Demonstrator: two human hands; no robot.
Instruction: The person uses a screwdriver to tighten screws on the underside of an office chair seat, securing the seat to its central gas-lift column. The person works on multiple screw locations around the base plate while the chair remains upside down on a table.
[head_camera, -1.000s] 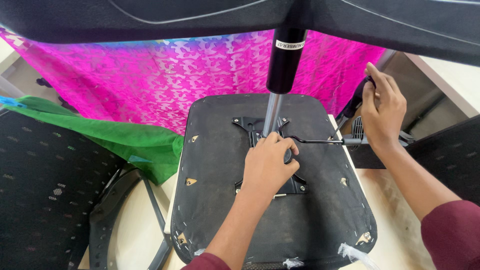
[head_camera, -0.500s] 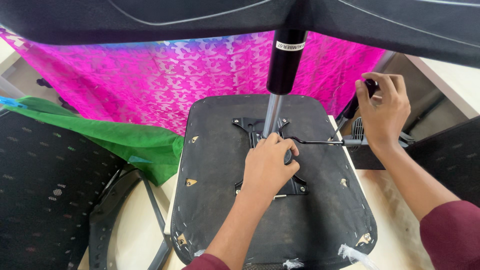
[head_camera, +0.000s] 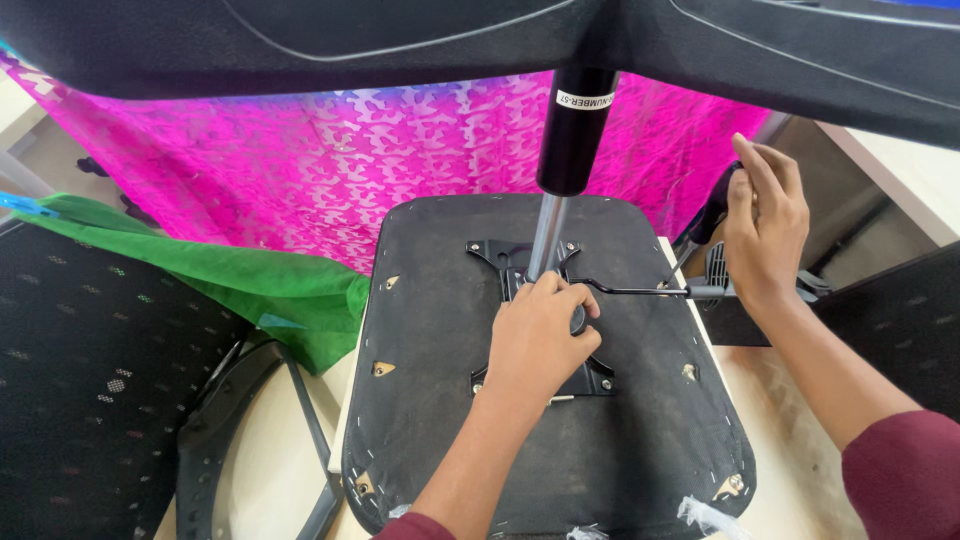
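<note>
I'm pressing my left hand (head_camera: 540, 335), fingers curled together, on the stiff, heavy metal mechanism plate (head_camera: 592, 375) at the upturned seat's (head_camera: 440, 400) centre, while my right hand (head_camera: 765, 225) is clamping the black lever knob (head_camera: 715, 210) far right.

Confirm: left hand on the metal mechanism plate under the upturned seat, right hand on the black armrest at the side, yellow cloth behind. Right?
Not quite. The cloth behind the seat is bright pink with a cut-out pattern, not yellow; a green cloth lies at one side. The rest holds: the left hand rests on the mechanism plate and the right hand is on the black armrest. The head view shows it.
</note>
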